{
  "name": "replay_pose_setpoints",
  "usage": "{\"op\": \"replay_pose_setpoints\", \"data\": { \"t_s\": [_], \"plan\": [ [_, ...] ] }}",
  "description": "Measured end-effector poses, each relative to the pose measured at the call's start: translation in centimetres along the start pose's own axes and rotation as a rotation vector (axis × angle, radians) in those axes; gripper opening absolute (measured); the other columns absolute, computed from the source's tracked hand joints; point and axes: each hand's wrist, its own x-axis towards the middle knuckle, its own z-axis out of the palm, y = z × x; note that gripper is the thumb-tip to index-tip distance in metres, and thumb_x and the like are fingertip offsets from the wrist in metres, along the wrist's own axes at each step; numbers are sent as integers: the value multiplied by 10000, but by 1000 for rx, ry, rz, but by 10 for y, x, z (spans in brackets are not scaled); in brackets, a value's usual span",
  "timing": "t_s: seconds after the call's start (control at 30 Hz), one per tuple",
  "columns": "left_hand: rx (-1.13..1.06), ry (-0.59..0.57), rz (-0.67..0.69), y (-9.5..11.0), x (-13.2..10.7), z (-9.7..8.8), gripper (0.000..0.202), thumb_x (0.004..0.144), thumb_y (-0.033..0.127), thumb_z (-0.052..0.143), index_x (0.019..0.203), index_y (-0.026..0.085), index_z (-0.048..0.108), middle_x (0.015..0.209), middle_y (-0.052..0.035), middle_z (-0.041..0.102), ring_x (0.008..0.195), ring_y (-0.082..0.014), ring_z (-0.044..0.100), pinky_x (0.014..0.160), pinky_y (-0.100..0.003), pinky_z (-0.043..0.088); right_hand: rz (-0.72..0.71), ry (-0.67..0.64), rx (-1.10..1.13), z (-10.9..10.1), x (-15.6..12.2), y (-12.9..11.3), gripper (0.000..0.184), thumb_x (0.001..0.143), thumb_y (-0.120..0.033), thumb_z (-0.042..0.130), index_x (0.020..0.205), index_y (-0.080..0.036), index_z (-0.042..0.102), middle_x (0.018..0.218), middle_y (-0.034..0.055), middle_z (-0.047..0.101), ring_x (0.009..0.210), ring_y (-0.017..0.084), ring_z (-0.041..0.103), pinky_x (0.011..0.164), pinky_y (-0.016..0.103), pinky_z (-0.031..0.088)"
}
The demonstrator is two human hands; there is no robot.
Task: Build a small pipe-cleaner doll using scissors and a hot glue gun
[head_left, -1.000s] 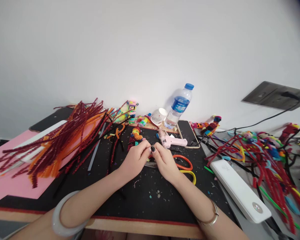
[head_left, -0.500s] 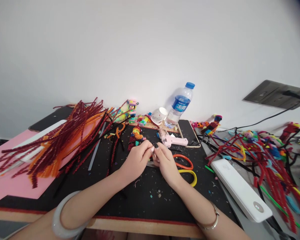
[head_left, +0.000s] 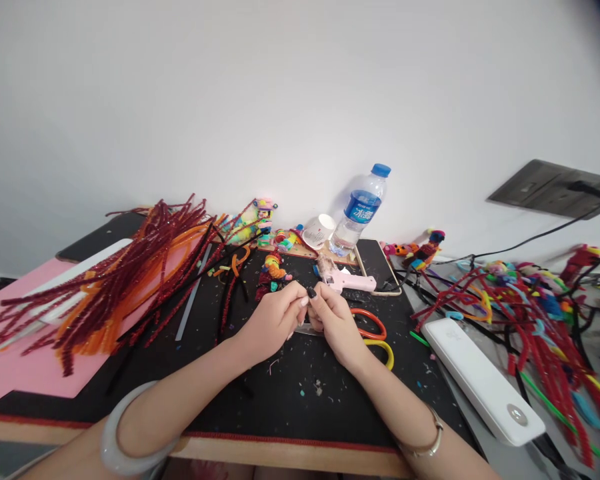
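Observation:
My left hand (head_left: pixel 279 320) and my right hand (head_left: pixel 334 321) meet fingertip to fingertip above the black mat (head_left: pixel 280 407). Both are closed in a pinch, and whatever is between the fingers is too small or hidden to name. Under and beside my right hand lie scissors (head_left: pixel 391 353) with one orange and one yellow handle loop; their blades show partly below my fingers. Just beyond my left hand stands a small figure of coloured pipe cleaners (head_left: pixel 274 268). A pink glue gun (head_left: pixel 353 281) rests past my right hand.
Red and orange pipe cleaners (head_left: pixel 145 280) are heaped on pink paper (head_left: pixel 55 380) at left. A water bottle (head_left: pixel 363 210), a paper cup (head_left: pixel 320 231) and a phone (head_left: pixel 379 265) are at the back. On the right are a white power bank (head_left: pixel 483 380) and tangled pipe cleaners (head_left: pixel 540 347).
My hands have shifted slightly, with my right hand a little farther right and its fingers rearranged. More of the scissor blades shows between my hands. Other things stay put.

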Motion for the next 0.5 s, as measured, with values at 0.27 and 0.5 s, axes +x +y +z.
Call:
{"op": "replay_pose_setpoints", "data": {
  "t_s": [0.27, 0.5],
  "plan": [
    [-163, -72, -80, 3, -1, 0, 222, 916, 294, 382, 720, 189, 392, 533, 77, 474, 369, -43, 400, 411, -172, 328, 40, -29, 162, 3, -2, -3, 366, 837, -457, 550, 667, -206, 345, 508, -105, 261, 444, 57, 175, 433, 213, 142],
    [-304, -99, -112, 4, 2, -1, 224, 916, 326, 401, 740, 188, 388, 564, 76, 465, 379, -39, 397, 395, -169, 317, 77, -53, 222, 0, -1, -4, 363, 835, -435, 562, 665, -205, 338, 516, -105, 245, 447, 54, 159, 438, 216, 129]
  ]
}}
